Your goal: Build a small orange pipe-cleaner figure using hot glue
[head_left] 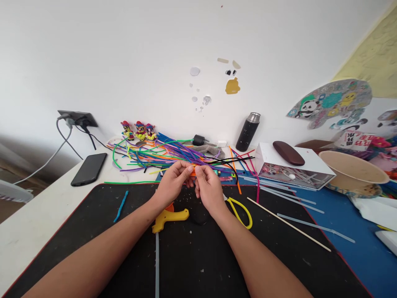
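Observation:
Above the far part of the black mat, my left hand (pixel 172 181) and my right hand (pixel 209 187) meet, thumbs almost touching. Both pinch a small orange pipe cleaner piece (pixel 194 170), which the fingers mostly hide. Behind them spreads a heap of pipe cleaners (pixel 182 152) in many colours. Under my left wrist lies a yellow hot glue gun (pixel 170 216) with a glue stick (pixel 157 265) running from it toward me. Yellow-handled scissors (pixel 240 213) lie beside my right wrist, partly covered by it. A short blue twisted piece (pixel 121 206) rests left of my left forearm.
Several clear glue sticks (pixel 316 227) and a wooden stick (pixel 288 224) lie at right. A black flask (pixel 248 131), a white box (pixel 296 163) and a beige bowl (pixel 353 167) stand behind. A phone (pixel 89 169) lies left; figurines (pixel 140 130) stand by the wall.

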Action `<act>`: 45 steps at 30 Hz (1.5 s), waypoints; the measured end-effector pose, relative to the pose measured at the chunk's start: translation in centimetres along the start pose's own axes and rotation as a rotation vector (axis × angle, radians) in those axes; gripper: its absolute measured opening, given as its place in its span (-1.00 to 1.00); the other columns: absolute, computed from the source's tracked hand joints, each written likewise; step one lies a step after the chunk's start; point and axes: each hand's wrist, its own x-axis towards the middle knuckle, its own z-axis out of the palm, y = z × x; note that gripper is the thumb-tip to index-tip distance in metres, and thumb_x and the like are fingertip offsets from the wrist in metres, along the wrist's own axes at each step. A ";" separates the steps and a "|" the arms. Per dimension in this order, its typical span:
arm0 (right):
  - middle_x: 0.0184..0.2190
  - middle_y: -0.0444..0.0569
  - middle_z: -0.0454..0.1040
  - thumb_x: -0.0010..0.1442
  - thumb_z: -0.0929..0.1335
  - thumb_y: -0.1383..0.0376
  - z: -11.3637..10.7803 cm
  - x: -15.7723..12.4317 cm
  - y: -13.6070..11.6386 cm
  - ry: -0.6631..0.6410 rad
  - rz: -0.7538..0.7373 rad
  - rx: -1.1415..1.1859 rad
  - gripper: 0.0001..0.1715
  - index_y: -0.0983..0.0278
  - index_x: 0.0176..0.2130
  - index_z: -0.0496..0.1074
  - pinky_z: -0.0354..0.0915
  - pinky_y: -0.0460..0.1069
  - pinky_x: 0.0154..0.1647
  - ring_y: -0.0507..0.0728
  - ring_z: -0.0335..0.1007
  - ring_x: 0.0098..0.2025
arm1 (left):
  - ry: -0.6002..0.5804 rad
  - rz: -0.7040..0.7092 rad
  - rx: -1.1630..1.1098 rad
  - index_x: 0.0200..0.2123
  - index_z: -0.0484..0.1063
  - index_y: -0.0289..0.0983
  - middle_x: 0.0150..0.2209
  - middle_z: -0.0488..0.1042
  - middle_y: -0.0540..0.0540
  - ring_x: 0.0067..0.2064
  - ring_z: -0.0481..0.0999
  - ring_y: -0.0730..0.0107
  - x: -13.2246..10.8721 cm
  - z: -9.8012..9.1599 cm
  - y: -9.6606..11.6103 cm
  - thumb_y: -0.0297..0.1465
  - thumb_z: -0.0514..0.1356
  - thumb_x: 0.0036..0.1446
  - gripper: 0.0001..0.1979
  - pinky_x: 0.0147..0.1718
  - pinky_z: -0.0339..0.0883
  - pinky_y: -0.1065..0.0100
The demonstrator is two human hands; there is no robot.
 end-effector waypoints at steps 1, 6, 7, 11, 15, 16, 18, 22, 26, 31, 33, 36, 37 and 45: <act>-0.60 -0.23 0.38 0.28 0.35 -0.27 0.0 0.0 0.0 0.001 -0.003 -0.005 -0.42 0.17 -0.27 0.36 0.08 -0.08 -0.71 0.00 0.18 -0.71 | 0.003 0.001 0.001 -0.28 0.42 -0.25 -0.51 0.49 0.03 -0.51 0.47 0.42 0.0 0.0 0.0 0.04 0.36 0.17 -0.54 -0.48 0.35 0.39; -0.60 -0.25 0.37 0.29 0.35 -0.25 0.0 -0.1 0.1 0.004 0.004 0.016 -0.43 0.17 -0.29 0.33 0.08 -0.08 -0.73 -0.01 0.16 -0.72 | 0.021 0.008 -0.001 -0.29 0.40 -0.24 -0.50 0.48 0.04 -0.50 0.47 0.42 -0.2 0.3 0.0 0.02 0.37 0.17 -0.55 -0.49 0.32 0.40; -0.60 -0.26 0.37 0.30 0.35 -0.24 0.0 0.0 0.1 0.002 0.007 0.024 -0.44 0.17 -0.29 0.32 0.08 -0.08 -0.73 -0.02 0.16 -0.73 | 0.024 0.006 -0.007 -0.29 0.40 -0.24 -0.50 0.48 0.04 -0.50 0.46 0.43 -0.2 0.3 0.1 0.02 0.37 0.17 -0.56 -0.49 0.32 0.40; -0.62 -0.28 0.35 0.31 0.36 -0.20 0.1 0.1 0.0 0.008 0.019 0.057 -0.47 0.18 -0.30 0.31 0.05 -0.10 -0.75 -0.03 0.14 -0.74 | 0.041 -0.005 -0.053 -0.29 0.41 -0.25 -0.50 0.48 0.05 -0.50 0.45 0.45 -0.3 0.5 0.0 -0.01 0.40 0.15 -0.57 -0.49 0.30 0.41; -0.64 -0.30 0.32 0.32 0.37 -0.16 0.1 0.0 0.0 0.016 0.020 0.063 -0.51 0.18 -0.30 0.29 0.02 -0.11 -0.76 -0.04 0.14 -0.76 | 0.048 -0.022 -0.101 -0.30 0.42 -0.26 -0.52 0.47 0.05 -0.51 0.43 0.47 -0.3 0.6 -0.3 -0.03 0.43 0.12 -0.57 -0.50 0.27 0.43; -0.65 -0.31 0.31 0.33 0.36 -0.15 0.1 0.0 0.0 0.014 0.017 0.067 -0.51 0.18 -0.30 0.28 0.02 -0.12 -0.76 -0.04 0.13 -0.76 | 0.050 -0.024 -0.105 -0.31 0.42 -0.26 -0.52 0.47 0.05 -0.52 0.43 0.47 -0.3 0.7 -0.3 -0.03 0.43 0.12 -0.57 -0.51 0.26 0.43; -0.65 -0.32 0.31 0.34 0.36 -0.14 0.1 0.0 0.0 0.012 0.013 0.077 -0.52 0.18 -0.30 0.27 0.01 -0.12 -0.76 -0.05 0.12 -0.76 | 0.056 -0.022 -0.103 -0.32 0.42 -0.26 -0.53 0.47 0.04 -0.53 0.42 0.48 -0.3 0.7 -0.4 -0.03 0.43 0.12 -0.57 -0.52 0.25 0.44; -0.67 -0.33 0.29 0.35 0.35 -0.12 0.2 0.0 0.0 0.015 0.019 0.078 -0.54 0.18 -0.30 0.27 -0.01 -0.13 -0.77 -0.05 0.10 -0.77 | 0.062 -0.012 -0.095 -0.34 0.42 -0.26 -0.54 0.48 0.04 -0.53 0.42 0.48 -0.3 0.7 -0.5 -0.04 0.43 0.12 -0.57 -0.54 0.24 0.45; -0.68 -0.33 0.27 0.33 0.36 -0.14 0.2 0.0 0.0 0.015 0.027 0.079 -0.52 0.17 -0.31 0.26 -0.01 -0.12 -0.77 -0.04 0.07 -0.77 | 0.064 -0.008 -0.098 -0.35 0.43 -0.26 -0.55 0.47 0.04 -0.54 0.42 0.48 -0.3 0.7 -0.6 -0.06 0.44 0.12 -0.59 -0.54 0.24 0.45; -0.69 -0.34 0.26 0.34 0.36 -0.13 0.2 0.0 0.0 0.008 0.022 0.071 -0.53 0.17 -0.30 0.26 0.00 -0.12 -0.76 -0.04 0.07 -0.76 | 0.074 -0.021 -0.128 -0.37 0.43 -0.26 -0.58 0.48 0.04 -0.55 0.42 0.47 -0.3 0.6 -0.5 -0.07 0.47 0.08 -0.58 -0.55 0.22 0.45; -0.69 -0.34 0.26 0.34 0.37 -0.12 0.2 0.1 0.0 0.004 0.019 0.076 -0.54 0.17 -0.30 0.26 0.00 -0.13 -0.76 -0.05 0.08 -0.76 | 0.078 -0.031 -0.147 -0.39 0.43 -0.27 -0.58 0.48 0.03 -0.55 0.42 0.48 -0.3 0.7 -0.4 -0.08 0.48 0.06 -0.58 -0.55 0.22 0.46; -0.69 -0.35 0.25 0.32 0.38 -0.12 0.1 0.3 -0.2 -0.003 0.026 0.106 -0.54 0.17 -0.31 0.27 -0.01 -0.13 -0.77 -0.05 0.08 -0.77 | 0.063 -0.070 -0.191 -0.38 0.45 -0.28 -0.56 0.50 0.01 -0.54 0.43 0.49 -0.3 0.7 -0.2 -0.10 0.49 0.05 -0.59 -0.54 0.25 0.47; -0.69 -0.35 0.25 0.31 0.38 -0.13 0.1 0.3 -0.3 -0.008 0.031 0.121 -0.53 0.18 -0.31 0.27 -0.01 -0.14 -0.78 -0.06 0.08 -0.77 | 0.053 -0.086 -0.214 -0.36 0.47 -0.29 -0.55 0.51 0.01 -0.53 0.44 0.49 -0.2 0.7 -0.1 -0.11 0.50 0.05 -0.59 -0.53 0.26 0.47; -0.69 -0.36 0.21 0.20 0.44 -0.16 -0.2 0.6 -0.6 -0.026 0.084 0.192 -0.47 0.21 -0.30 0.32 0.02 -0.15 -0.78 -0.07 0.07 -0.76 | 0.023 -0.195 -0.392 -0.20 0.49 -0.30 -0.47 0.56 -0.02 -0.48 0.53 0.45 0.1 0.5 0.0 -0.20 0.57 -0.04 -0.54 -0.49 0.38 0.47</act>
